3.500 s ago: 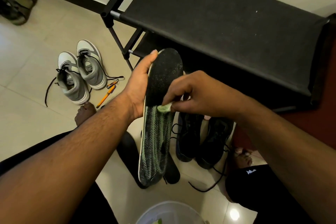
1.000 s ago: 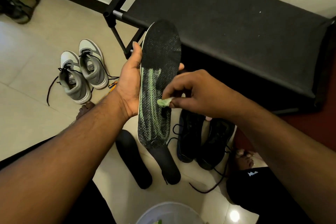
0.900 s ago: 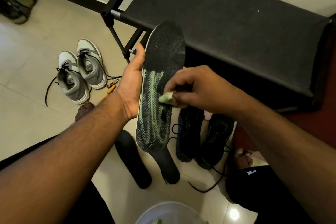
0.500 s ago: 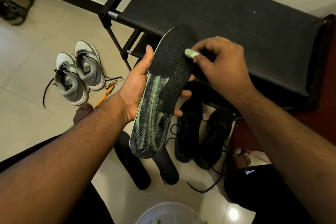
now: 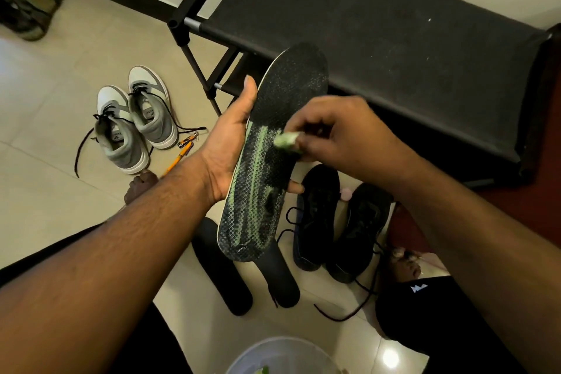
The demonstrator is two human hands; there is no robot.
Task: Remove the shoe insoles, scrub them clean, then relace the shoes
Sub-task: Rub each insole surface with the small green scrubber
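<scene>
Holding insole [image 5: 267, 179] in left hand [image 5: 226, 149] | right hand [image 5: 337, 133] pinching green pad [image 5: 284, 140]

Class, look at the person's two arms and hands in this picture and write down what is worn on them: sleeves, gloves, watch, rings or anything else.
Both forearms are bare up to the frame's edge; no sleeves show. The left hand and the right hand wear no gloves. No watch or band shows on either wrist, and no rings on the fingers that can be seen. Dark clothing covers the legs below the arms.
</scene>
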